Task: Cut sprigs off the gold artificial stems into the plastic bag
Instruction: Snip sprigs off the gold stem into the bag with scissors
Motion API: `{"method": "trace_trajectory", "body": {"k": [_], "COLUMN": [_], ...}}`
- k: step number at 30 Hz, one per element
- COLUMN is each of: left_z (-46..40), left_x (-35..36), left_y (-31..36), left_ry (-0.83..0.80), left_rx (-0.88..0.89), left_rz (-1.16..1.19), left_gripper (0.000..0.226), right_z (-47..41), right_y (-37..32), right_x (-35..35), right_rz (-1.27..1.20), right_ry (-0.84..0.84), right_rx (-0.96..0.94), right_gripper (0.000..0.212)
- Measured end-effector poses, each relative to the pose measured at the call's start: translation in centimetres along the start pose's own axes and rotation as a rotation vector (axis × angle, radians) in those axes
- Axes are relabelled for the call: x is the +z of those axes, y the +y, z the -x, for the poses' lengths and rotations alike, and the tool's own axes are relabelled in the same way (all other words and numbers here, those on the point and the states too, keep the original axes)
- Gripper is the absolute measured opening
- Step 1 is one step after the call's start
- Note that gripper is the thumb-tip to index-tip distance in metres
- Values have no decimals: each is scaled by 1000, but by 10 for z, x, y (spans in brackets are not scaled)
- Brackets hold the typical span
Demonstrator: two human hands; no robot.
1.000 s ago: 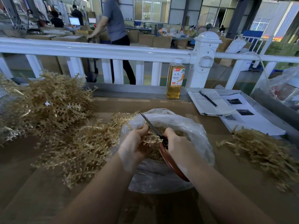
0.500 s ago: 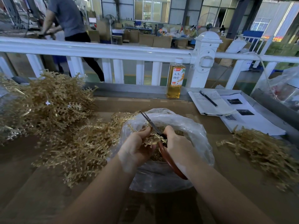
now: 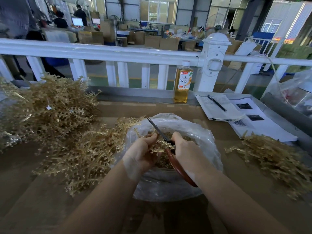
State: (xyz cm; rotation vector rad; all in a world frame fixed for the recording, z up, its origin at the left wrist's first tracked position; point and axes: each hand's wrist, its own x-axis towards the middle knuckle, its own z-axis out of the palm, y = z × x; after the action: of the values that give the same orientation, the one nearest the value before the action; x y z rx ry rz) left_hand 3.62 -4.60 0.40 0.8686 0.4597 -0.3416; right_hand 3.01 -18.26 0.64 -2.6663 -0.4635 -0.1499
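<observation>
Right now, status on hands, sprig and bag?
Left hand pinching gold sprig over plastic bag. Right hand gripping scissors, blades by the sprig. Nothing blocking the bag mouth.

Left hand (image 3: 143, 154) gripping sprig (image 3: 160, 146), scissors (image 3: 170, 149) over bag (image 3: 202, 137)

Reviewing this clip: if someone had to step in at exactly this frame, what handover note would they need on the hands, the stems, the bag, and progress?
Left hand: pinches a gold sprig over the plastic bag.
Right hand: grips the red-handled scissors, blades pointing up and away over the bag mouth.
Bag sits open at table centre, cut pieces already inside.
Big pile of gold stems lies to the left, a smaller pile to the right.
Done: some sprigs cut into the bag.
Left: finish the one in hand, then work through the left pile. Whether the right pile is trimmed or waiting, I cannot tell.
</observation>
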Motion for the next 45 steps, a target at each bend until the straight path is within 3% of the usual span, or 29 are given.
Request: {"method": "trace_trajectory", "body": {"k": [6,13,19,24,27,32,34,36,41,45], "left_z": [-6,-5,-1,-3,-1,-2,-3,-2,1,1], "left_x": [-5,-11,-15,-11,-14,-21,-18,-13,-8,-12], "left_y": [3,15,14,8,11,11,8,6,5,6], "left_ry": [25,57,-44,-146,-232,-64,-55,-71,-92,-35], "left_rx": [73,284,307,302,236,293,296,275,308,492], "left_rz": [-95,-313,-392,-407,-313,-263,-193,-142,-76,-205], "left_gripper": [6,4,14,11,27,18,21,10,31,41], "right_z": [0,-9,-12,-16,-15,-8,-5,-3,-3,-5], "right_y": [1,6,3,-2,-5,-7,-10,-12,-10,-9], "right_x": [-6,-10,-13,-20,-25,-32,-32,-29,-22,-18], "right_rz": [-87,-457,-722,-781,-877,-878,-886,-868,-795,-767], "right_ry": [-17,55,111,-49,64,265,291,316,357,375], "right_rx": [44,246,331,351,393,406,374,337,281,242], "right_gripper": [10,19,23,45,40,35,33,30,27,26]}}
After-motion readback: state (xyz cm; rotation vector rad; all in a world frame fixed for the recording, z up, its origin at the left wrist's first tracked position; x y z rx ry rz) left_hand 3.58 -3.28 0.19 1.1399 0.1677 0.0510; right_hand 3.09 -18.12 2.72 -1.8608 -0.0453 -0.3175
